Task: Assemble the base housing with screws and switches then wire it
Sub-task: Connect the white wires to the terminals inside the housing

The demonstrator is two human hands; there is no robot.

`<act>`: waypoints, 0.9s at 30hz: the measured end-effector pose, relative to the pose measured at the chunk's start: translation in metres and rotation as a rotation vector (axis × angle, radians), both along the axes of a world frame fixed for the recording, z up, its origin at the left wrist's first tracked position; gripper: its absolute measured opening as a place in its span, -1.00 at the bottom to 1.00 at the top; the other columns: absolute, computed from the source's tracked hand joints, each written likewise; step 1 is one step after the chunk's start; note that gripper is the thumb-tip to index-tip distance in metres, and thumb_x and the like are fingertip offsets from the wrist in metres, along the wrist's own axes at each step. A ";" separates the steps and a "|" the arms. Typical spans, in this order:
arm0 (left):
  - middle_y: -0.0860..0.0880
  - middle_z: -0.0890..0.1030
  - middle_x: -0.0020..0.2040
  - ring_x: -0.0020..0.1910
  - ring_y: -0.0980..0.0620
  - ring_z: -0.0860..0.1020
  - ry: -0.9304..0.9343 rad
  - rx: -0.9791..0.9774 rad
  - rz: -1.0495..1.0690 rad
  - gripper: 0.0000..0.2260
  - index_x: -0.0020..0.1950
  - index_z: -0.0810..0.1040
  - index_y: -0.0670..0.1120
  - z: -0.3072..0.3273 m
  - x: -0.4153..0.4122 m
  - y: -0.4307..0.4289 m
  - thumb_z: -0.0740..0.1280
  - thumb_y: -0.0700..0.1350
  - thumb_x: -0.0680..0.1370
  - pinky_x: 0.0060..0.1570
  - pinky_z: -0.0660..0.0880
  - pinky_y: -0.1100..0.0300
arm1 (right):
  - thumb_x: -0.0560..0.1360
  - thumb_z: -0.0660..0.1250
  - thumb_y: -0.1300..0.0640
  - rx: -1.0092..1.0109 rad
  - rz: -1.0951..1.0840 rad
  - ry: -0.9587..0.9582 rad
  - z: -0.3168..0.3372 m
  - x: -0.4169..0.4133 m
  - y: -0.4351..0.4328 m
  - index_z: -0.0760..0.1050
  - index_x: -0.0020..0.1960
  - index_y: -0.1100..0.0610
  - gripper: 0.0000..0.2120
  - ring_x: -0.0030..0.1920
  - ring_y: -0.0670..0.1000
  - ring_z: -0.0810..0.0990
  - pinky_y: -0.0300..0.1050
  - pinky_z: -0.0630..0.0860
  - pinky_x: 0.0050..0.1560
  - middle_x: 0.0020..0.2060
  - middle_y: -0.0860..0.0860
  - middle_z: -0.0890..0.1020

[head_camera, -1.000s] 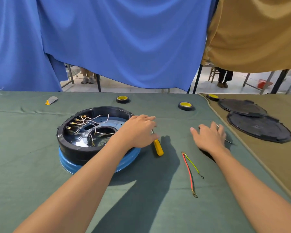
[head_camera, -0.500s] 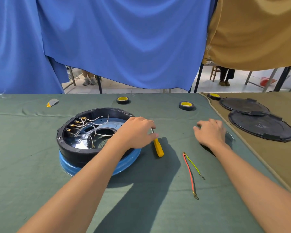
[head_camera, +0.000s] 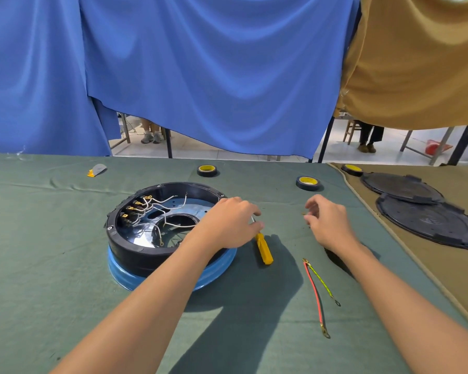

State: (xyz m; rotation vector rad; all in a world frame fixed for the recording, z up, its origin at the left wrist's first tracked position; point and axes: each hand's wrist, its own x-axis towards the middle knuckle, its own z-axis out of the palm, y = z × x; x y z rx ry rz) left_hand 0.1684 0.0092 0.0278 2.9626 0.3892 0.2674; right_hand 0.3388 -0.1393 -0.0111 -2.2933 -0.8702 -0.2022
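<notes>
The round black base housing point(head_camera: 125, 240) sits on a blue ring point(head_camera: 119, 271) left of centre, with several switches and loose white wires point(head_camera: 157, 205) inside. My left hand point(head_camera: 227, 225) rests palm-down over the housing's right rim, its fingertips on the metal shaft of a yellow-handled screwdriver point(head_camera: 264, 248) lying on the cloth. My right hand point(head_camera: 326, 224) hovers just above the table to the right, with thumb and fingers pinched around a small brass-coloured piece. A red wire point(head_camera: 315, 295) and a yellow-green wire point(head_camera: 323, 283) lie in front of it.
Green cloth point(head_camera: 52, 292) covers the table. Black tape rolls with yellow cores point(head_camera: 207, 170) point(head_camera: 308, 182) point(head_camera: 351, 169) lie at the back. Two black round covers point(head_camera: 430, 225) rest on tan cloth at right. A small grey-and-orange tool point(head_camera: 96, 170) lies back left. Blue and tan curtains hang behind.
My right hand lifted from lying flat on the cloth, curled its fingers and shifted left toward the middle. My left hand and the screwdriver stayed put.
</notes>
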 end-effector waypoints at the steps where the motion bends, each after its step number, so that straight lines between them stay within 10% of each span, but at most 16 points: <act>1: -0.08 0.52 0.36 0.36 -0.09 0.41 -0.024 -0.008 0.007 -0.62 0.40 0.47 -0.05 0.000 0.000 0.000 0.20 0.07 0.64 0.35 0.34 0.00 | 0.52 0.34 0.30 0.034 0.072 0.012 0.005 -0.008 0.005 0.52 0.02 0.17 -0.90 -0.05 0.11 0.61 0.00 0.54 0.03 -0.14 0.06 0.61; 12: -0.01 0.68 -0.05 -0.07 0.04 0.62 -0.762 -0.589 0.191 -0.83 0.14 0.66 -0.12 0.015 -0.022 0.007 0.34 -0.14 0.60 0.03 0.55 0.12 | 0.52 0.33 0.34 0.387 0.458 0.171 0.069 -0.092 0.047 0.59 0.02 0.15 -0.85 -0.26 0.02 0.67 -0.08 0.62 -0.08 -0.25 0.07 0.66; 27: -0.07 0.70 -0.17 -0.11 -0.03 0.67 -0.923 -0.753 0.230 -0.88 -0.02 0.70 -0.18 0.041 -0.082 0.040 0.38 -0.18 0.56 0.03 0.60 -0.03 | 0.48 0.43 0.27 0.440 0.489 0.175 0.097 -0.153 0.097 0.67 -0.03 0.21 -0.91 -0.26 -0.01 0.68 -0.25 0.61 -0.20 -0.24 0.05 0.71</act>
